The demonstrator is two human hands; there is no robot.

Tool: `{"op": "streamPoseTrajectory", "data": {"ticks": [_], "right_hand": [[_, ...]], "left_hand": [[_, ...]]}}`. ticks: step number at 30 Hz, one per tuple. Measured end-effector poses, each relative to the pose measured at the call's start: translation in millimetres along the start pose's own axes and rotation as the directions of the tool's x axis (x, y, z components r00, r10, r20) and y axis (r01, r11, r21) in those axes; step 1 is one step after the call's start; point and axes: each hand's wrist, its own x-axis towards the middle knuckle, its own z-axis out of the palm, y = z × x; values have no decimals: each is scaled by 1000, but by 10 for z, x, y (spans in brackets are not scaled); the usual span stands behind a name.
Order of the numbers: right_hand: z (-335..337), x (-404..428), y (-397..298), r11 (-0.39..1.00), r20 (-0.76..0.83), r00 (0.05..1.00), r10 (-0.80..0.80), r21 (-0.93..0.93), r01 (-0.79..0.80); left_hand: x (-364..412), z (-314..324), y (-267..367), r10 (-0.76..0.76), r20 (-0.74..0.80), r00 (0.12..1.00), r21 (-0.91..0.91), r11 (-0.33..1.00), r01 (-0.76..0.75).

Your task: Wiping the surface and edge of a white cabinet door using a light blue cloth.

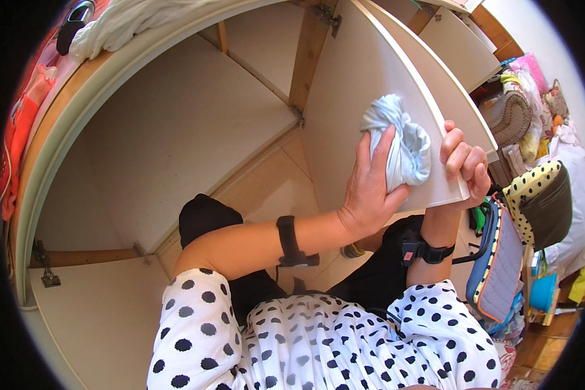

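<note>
My left hand [374, 178] grips a bunched pale blue cloth [400, 141], pressed against the inner face of a white cabinet door [356, 97]. The fingers spread over the cloth, and the thumb lies along its lower side. My right hand [468, 158] is closed around the free edge of the same door, near its lower corner, with the fingertips curled over onto the inner face. The door stands swung open on metal hinges [329, 17]. Behind it, a second door panel [448, 83] is also open.
To the left, the cabinet interior [185, 122] lies exposed, and another open door [97, 312] hangs at lower left. Clothes [24, 131] lie on the ledge above. A quilted grey pad [499, 268], a polka-dot item [536, 195], a blue container [543, 292] and bagged goods crowd the right.
</note>
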Motion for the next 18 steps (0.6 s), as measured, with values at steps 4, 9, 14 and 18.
{"op": "streamPoseTrajectory", "data": {"ticks": [4,9,14,18], "right_hand": [[-14,-30,17,1000,-23,1000,14,-4,-14],[-33,-17,-1,1000,-2,1000,8,-14,-8],[-31,-14,-9,1000,-5,1000,-1,-23,1],[-16,-5,7,1000,8,1000,-6,-13,6]], "left_hand": [[412,-38,-175,82,-43,996,28,996,-80],[769,-62,-494,59,-121,991,42,998,-54],[902,-104,-722,-122,-146,982,30,991,127],[853,-85,-1185,-163,-170,972,17,986,168]]}}
